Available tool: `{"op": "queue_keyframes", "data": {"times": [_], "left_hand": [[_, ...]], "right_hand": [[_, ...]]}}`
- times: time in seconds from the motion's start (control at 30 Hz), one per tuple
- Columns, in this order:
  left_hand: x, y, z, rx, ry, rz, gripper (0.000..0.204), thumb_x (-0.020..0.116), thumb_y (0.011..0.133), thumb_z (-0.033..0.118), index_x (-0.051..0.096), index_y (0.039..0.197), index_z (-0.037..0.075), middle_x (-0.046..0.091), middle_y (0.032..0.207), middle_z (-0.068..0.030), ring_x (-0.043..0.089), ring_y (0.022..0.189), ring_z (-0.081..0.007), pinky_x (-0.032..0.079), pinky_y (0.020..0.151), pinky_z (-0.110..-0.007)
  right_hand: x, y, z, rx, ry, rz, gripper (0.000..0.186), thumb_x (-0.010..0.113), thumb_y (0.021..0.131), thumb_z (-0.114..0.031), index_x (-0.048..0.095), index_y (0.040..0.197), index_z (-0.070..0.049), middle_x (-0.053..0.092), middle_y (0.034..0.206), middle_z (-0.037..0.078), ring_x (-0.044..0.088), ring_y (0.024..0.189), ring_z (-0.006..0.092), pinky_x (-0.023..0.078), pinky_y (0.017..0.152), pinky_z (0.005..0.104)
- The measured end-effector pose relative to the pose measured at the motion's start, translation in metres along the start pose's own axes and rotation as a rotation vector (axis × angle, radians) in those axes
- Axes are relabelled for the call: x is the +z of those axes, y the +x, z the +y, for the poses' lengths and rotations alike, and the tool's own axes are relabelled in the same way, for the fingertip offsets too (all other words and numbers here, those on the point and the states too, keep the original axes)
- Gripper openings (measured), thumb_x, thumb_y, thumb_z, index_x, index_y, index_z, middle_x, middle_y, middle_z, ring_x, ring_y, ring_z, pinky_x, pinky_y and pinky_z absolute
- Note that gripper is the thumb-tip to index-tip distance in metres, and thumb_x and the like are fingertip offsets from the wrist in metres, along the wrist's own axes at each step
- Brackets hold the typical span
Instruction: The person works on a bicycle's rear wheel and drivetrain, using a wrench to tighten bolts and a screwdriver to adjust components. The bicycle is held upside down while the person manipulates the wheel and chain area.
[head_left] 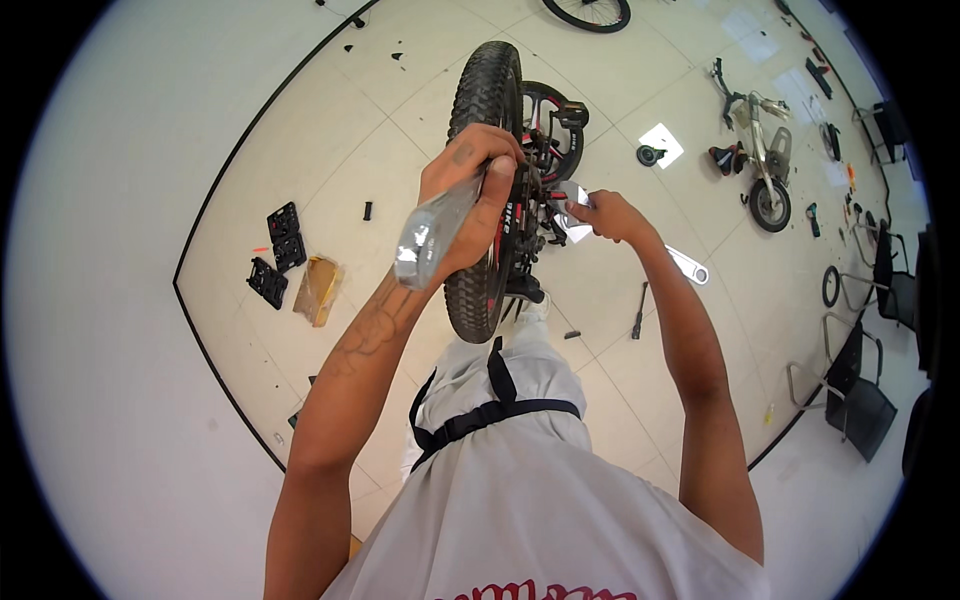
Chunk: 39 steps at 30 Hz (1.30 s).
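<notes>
- My left hand (pixel 470 195) is clamped around a shiny metal tool (pixel 432 232), its long axis running from 7 to 1 o'clock toward the bike.
- The knobby black tyre (pixel 487 100) stands upright just behind that fist, at 12 o'clock, rubber tread coarse and blocky.
- My right hand (pixel 607 215), at 3 o'clock from the tyre, pinches a small glossy piece (pixel 577 228) beside the frame (pixel 545 150); it's the nearer hand.

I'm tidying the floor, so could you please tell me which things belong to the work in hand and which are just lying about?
In hand: left hand gripping wrench; right hand; black bike.

Lying about: black trays, cardboard piece, flat spanner, second small bike, chairs.
</notes>
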<state>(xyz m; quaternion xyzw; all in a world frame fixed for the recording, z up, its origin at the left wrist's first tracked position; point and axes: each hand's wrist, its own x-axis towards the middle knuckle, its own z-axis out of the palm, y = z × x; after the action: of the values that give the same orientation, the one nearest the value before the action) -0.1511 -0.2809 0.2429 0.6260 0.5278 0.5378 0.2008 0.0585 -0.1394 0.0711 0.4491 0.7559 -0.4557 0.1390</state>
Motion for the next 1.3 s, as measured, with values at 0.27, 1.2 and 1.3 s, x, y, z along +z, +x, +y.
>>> {"op": "queue_keyframes", "data": {"times": [0.27, 1.2, 1.3], "left_hand": [[-0.006, 0.001, 0.001, -0.018, 0.013, 0.004, 0.022, 0.045, 0.1, 0.016, 0.055, 0.088, 0.0, 0.062, 0.095, -0.011, 0.057, 0.084, -0.0174, 0.045, 0.077, -0.03], [0.001, 0.0, 0.002, -0.012, 0.027, -0.012, 0.018, 0.047, 0.099, 0.014, 0.055, 0.09, 0.0, 0.062, 0.095, -0.0117, 0.057, 0.084, -0.018, 0.045, 0.077, -0.03], [-0.001, 0.0, 0.001, -0.005, 0.004, -0.003, 0.019, 0.047, 0.099, 0.014, 0.055, 0.09, 0.0, 0.062, 0.095, -0.0116, 0.057, 0.085, -0.018, 0.046, 0.077, -0.03]], "right_hand": [[-0.013, 0.025, 0.007, 0.236, 0.489, -0.478, 0.057, 0.049, 0.092, -0.063, 0.057, 0.083, -0.006, 0.037, 0.053, -0.003, 0.03, 0.037, 0.006, 0.026, 0.034, 0.0248], [0.076, -0.065, 0.022, -0.061, 1.125, 0.025, 0.027, 0.049, 0.101, -0.025, 0.051, 0.113, -0.001, 0.062, 0.083, 0.013, 0.059, 0.057, 0.0158, 0.05, 0.051, 0.0312], [0.074, -0.066, 0.004, -0.062, 0.83, 0.183, 0.025, 0.053, 0.1, -0.022, 0.052, 0.106, 0.002, 0.064, 0.077, 0.012, 0.063, 0.059, 0.0152, 0.051, 0.052, 0.0311]]}}
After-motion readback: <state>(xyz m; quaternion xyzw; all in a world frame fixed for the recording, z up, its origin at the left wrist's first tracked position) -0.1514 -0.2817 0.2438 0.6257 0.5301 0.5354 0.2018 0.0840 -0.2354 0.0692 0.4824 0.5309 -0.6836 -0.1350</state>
